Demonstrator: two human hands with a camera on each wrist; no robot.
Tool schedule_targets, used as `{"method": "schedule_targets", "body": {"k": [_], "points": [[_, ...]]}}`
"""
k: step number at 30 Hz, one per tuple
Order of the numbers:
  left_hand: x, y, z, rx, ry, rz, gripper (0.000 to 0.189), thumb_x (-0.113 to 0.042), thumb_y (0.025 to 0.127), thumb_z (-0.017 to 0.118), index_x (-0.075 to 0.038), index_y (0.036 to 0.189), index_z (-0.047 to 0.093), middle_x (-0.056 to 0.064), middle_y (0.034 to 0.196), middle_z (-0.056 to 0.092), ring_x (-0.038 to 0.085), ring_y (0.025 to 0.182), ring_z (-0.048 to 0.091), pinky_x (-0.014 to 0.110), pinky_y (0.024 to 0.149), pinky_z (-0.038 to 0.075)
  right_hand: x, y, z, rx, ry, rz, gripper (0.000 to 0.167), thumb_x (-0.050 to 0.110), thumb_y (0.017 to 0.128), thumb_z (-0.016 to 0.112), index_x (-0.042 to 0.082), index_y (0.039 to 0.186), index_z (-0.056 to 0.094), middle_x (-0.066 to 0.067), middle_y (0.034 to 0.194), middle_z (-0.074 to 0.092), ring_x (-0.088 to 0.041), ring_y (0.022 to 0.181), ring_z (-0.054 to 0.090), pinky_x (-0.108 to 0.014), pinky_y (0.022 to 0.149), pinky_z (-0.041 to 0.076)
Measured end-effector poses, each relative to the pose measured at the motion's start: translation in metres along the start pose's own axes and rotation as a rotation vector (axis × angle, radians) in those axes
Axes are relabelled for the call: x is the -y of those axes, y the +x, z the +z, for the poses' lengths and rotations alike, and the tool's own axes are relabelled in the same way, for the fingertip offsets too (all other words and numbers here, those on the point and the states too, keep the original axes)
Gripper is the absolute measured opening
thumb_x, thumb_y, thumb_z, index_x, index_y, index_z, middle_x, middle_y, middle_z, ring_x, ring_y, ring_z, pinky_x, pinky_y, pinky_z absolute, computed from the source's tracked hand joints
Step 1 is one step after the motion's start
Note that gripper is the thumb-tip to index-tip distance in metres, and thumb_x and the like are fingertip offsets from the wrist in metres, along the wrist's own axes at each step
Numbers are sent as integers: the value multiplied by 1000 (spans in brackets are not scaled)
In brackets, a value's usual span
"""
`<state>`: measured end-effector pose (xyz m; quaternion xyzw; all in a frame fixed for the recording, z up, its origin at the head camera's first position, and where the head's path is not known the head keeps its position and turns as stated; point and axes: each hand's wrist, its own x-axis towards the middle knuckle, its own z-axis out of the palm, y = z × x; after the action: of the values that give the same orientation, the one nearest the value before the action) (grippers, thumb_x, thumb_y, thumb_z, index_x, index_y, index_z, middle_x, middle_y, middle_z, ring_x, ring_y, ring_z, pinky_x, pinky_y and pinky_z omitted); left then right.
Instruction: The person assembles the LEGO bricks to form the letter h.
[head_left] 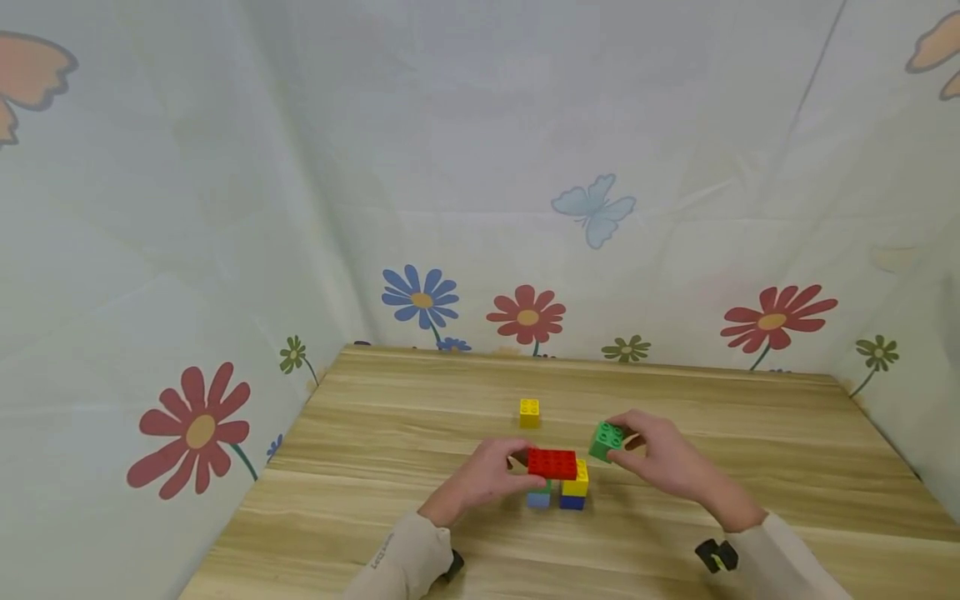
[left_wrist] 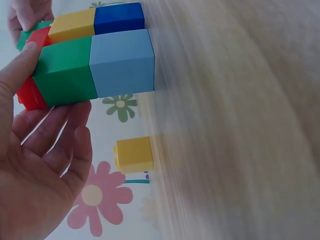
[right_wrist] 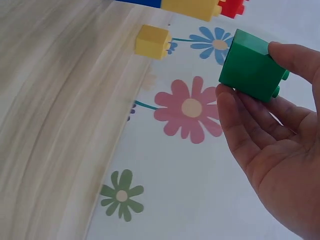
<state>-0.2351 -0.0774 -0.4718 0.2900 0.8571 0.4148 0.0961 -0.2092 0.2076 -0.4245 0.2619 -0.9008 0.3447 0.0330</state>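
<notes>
A small structure of toy building bricks stands on the table. Its red brick point(head_left: 552, 463) spans two columns: a green brick point(left_wrist: 65, 70) on a light blue brick point(left_wrist: 122, 64), and a yellow brick point(head_left: 576, 484) on a dark blue brick point(head_left: 572, 502). Studs show at the yellow brick's uncovered right end. My left hand point(head_left: 489, 475) grips the red brick's left end, thumb on the near side and fingers behind. To the right of the structure, my right hand point(head_left: 663, 454) pinches another green brick point(right_wrist: 253, 66) between thumb and fingers, tilted and raised above the table.
A lone yellow brick point(head_left: 529, 414) sits on the wooden table point(head_left: 405, 400) behind the structure. A pale curtain point(head_left: 465, 167) printed with flowers and butterflies hangs along the table's back and left edges.
</notes>
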Motion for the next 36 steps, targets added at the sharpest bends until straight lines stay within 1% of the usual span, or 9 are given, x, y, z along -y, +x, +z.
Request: {"method": "schedule_targets", "body": {"k": [5,7,12,14,20,26,30,33,36], "points": [[2,-1,-1,7,4,10,26,-39,83,72,-23,103,66,-18,92,62,8,88,58,23,71,47,9,-1,-5,5,8,-10,35,21,88,69,2,116,59,0,101,60,-14,85,60,-38,75,53],[2,-2,-1,12,9,22,25,-36,84,72,-23,104,66,-17,93,62,8,89,58,24,72,48,13,-2,-6,1,8,-16,35,21,88,69,2,116,59,1,101,60,-13,85,60,-37,75,53],[3,-3,-2,26,8,37,23,-31,85,71,-22,105,65,-16,95,63,9,91,59,25,74,49,22,-3,-7,-16,10,-44,35,20,86,71,4,115,60,2,102,60,-12,86,59,-29,75,52],[2,-3,-3,30,6,43,22,-30,86,71,-21,105,65,-15,96,63,10,91,60,25,74,49,26,-3,-8,-20,17,-67,35,19,86,72,3,115,60,1,102,61,-14,86,59,-28,74,53],[1,-1,-1,34,3,78,22,-30,86,71,-18,105,65,-14,96,64,10,91,60,25,74,49,34,0,-3,-8,18,-112,35,15,84,73,3,115,60,2,102,60,-13,86,59,-29,75,53],[2,2,1,39,-8,92,20,-31,86,71,-19,101,67,-14,95,64,8,89,60,22,71,48,38,5,4,11,5,-138,36,15,85,72,6,117,61,3,105,61,-10,87,59,-29,74,53],[3,4,3,49,-19,79,19,-30,85,72,-20,101,68,-15,94,64,8,90,60,22,72,48,39,8,10,30,-4,-141,38,17,85,72,6,120,60,4,106,60,-9,86,58,-26,74,52],[3,4,3,53,-25,58,19,-31,85,72,-21,101,69,-16,94,64,9,90,60,22,72,48,40,10,14,38,-7,-144,39,19,86,71,7,122,60,5,105,60,-9,86,58,-27,74,52],[4,4,4,53,-35,44,19,-31,85,72,-22,100,69,-16,94,64,9,90,60,22,73,48,41,12,17,45,-7,-152,41,21,87,71,8,123,60,5,105,60,-13,86,59,-28,75,52]]}}
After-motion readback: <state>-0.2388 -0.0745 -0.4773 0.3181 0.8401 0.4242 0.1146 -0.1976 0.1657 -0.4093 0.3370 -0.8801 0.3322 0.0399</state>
